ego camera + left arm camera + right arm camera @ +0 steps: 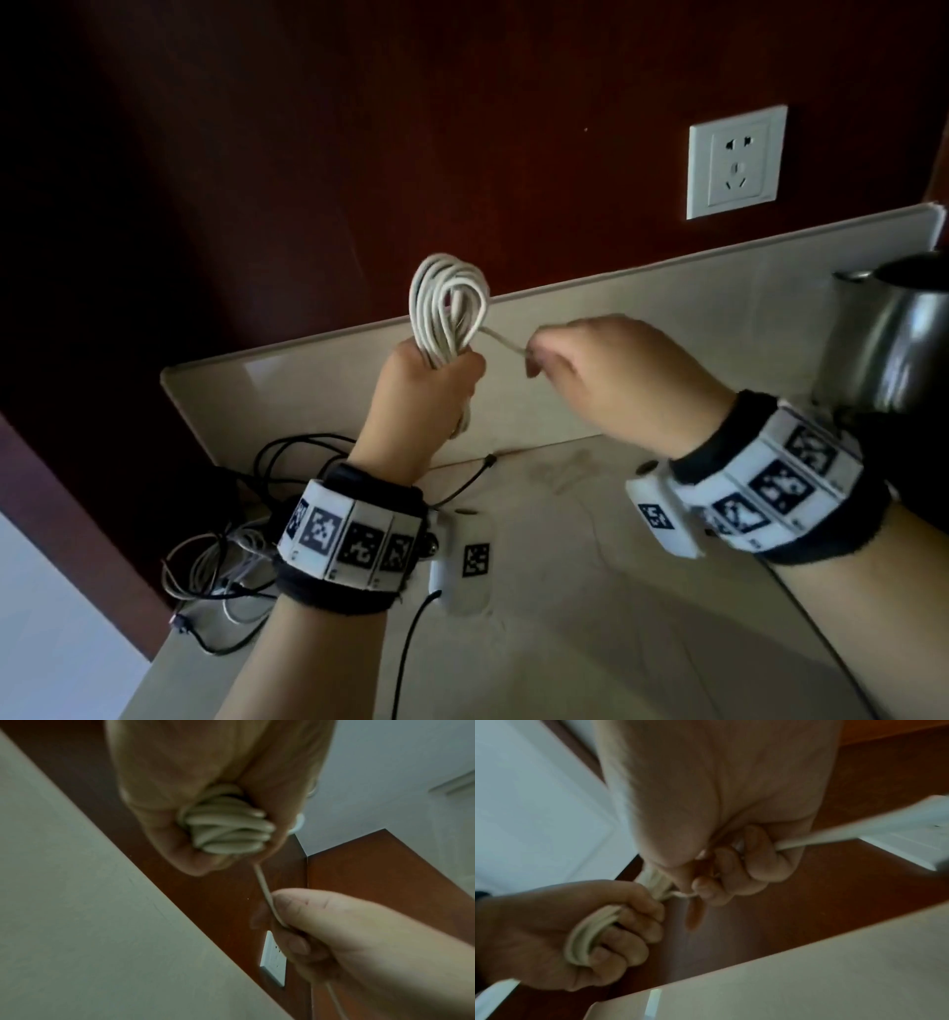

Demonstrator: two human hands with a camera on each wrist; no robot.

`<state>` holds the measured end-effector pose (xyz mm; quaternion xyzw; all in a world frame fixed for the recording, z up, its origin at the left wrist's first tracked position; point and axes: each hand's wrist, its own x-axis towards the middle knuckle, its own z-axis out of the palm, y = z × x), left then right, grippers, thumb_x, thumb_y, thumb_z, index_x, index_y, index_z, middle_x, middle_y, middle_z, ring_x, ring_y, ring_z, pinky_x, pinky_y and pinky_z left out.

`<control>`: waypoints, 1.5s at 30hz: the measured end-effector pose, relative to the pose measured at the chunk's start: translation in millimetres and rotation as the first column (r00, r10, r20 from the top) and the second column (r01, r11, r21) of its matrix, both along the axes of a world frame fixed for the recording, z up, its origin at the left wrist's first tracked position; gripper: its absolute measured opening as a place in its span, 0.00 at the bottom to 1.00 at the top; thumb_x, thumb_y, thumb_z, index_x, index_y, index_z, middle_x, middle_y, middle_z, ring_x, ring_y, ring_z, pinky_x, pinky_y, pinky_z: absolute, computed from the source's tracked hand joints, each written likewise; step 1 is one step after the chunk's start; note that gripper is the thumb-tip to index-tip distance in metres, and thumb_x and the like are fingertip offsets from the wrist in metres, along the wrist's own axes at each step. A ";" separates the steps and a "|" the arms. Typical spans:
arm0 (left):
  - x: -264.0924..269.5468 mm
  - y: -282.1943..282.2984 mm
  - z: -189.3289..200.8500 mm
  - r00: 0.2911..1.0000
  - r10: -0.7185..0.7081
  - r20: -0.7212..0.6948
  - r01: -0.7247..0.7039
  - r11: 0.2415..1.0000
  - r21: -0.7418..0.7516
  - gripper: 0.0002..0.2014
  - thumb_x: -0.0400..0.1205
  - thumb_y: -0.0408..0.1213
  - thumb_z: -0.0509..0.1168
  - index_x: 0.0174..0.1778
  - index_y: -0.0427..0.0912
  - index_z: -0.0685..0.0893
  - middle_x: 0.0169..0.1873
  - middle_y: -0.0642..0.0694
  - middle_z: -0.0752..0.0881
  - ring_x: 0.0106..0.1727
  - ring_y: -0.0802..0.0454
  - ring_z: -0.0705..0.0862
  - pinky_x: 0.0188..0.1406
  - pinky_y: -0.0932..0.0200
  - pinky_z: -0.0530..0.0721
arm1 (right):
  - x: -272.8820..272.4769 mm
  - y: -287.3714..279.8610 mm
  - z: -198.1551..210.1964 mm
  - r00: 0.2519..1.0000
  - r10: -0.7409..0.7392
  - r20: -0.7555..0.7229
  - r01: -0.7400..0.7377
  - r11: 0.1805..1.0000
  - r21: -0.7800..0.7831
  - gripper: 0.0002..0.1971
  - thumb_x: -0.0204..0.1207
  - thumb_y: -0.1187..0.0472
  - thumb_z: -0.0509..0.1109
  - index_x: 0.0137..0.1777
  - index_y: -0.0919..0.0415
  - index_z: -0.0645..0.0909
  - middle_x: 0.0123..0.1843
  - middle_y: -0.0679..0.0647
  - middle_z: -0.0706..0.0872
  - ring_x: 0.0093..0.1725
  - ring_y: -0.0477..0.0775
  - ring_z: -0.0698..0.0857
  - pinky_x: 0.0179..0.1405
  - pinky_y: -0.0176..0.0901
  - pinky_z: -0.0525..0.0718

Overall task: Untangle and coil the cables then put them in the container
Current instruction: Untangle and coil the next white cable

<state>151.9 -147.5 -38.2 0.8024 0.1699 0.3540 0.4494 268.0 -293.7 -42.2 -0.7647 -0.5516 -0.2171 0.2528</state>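
- Left hand (421, 395): raised above the counter (590, 591), fingers curled into a fist round the lower part of a white cable coil (448, 308). Several loops stand up out of the top of the fist.
- Left wrist view: the bundled strands (226, 825) sit packed side by side between palm and curled fingers. One single strand (264, 890) leaves the bundle and runs to the other hand.
- Right hand (616, 380): level with the left and just beside it, not touching. Thumb and curled fingers pinch the free strand (506, 343) of the same white cable.
- Right wrist view: the strand passes through the closed right fingers (757, 862). The picture is blurred, so I cannot tell which fingertips bear on it.
- The strand between the two hands is short and nearly straight. It joins the coil just above the left fist.
- Both wrists carry black bands with white marker tiles (349, 545).
- Tangled cables (231, 555), black and white, lie in a loose heap at the counter's left edge, below the left wrist.
- One thin black cable end (477, 470) lies on the counter near the backsplash.
- Wall socket (737, 162): white, set in the dark red-brown wall above the counter.
- Metal kettle (893, 339): stands at the counter's far right, partly cut off by the frame.
- No container visible in any view.
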 end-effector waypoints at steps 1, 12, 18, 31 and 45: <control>2.1 2.1 -1.9 0.995 0.099 -0.029 -0.097 0.993 0.066 0.14 0.75 0.29 0.65 0.26 0.40 0.69 0.19 0.47 0.72 0.23 0.48 0.67 0.24 0.56 0.67 | -7.4 2.6 -2.5 0.997 0.005 0.078 0.001 0.997 -0.071 0.12 0.85 0.63 0.60 0.52 0.52 0.86 0.38 0.48 0.85 0.36 0.50 0.81 0.35 0.51 0.82; -2.5 -11.0 -12.7 0.797 0.452 -0.400 0.072 0.586 0.807 0.02 0.81 0.38 0.63 0.48 0.49 0.79 0.46 0.48 0.84 0.44 0.46 0.81 0.40 0.56 0.75 | -20.7 5.2 1.7 0.965 0.162 0.208 -0.174 0.984 0.038 0.07 0.74 0.60 0.75 0.51 0.57 0.89 0.39 0.51 0.88 0.41 0.51 0.81 0.38 0.47 0.82; 0.1 -15.1 -15.0 0.782 0.341 -0.522 0.339 0.469 0.815 0.06 0.81 0.42 0.63 0.44 0.47 0.72 0.52 0.42 0.86 0.54 0.40 0.85 0.41 0.56 0.72 | -11.0 1.4 7.0 0.990 0.138 -0.020 -0.136 0.988 0.069 0.12 0.68 0.44 0.78 0.37 0.52 0.88 0.35 0.42 0.86 0.34 0.44 0.83 0.36 0.48 0.83; -5.4 -15.1 6.3 0.967 -0.155 -0.203 0.206 0.944 0.259 0.15 0.76 0.39 0.75 0.31 0.35 0.79 0.20 0.47 0.76 0.21 0.57 0.72 0.21 0.63 0.71 | -4.1 1.8 6.8 0.928 0.113 -0.356 -0.107 0.994 0.037 0.17 0.83 0.63 0.64 0.31 0.56 0.76 0.23 0.48 0.77 0.24 0.47 0.73 0.30 0.48 0.73; -5.7 -6.9 8.8 0.955 -0.187 -0.231 0.228 0.959 0.168 0.15 0.90 0.32 0.52 0.41 0.49 0.76 0.32 0.56 0.76 0.27 0.67 0.75 0.27 0.76 0.73 | -11.9 0.2 -8.0 0.975 -0.210 -0.069 0.196 0.965 -0.175 0.11 0.85 0.61 0.56 0.56 0.54 0.82 0.38 0.51 0.83 0.36 0.57 0.83 0.32 0.48 0.80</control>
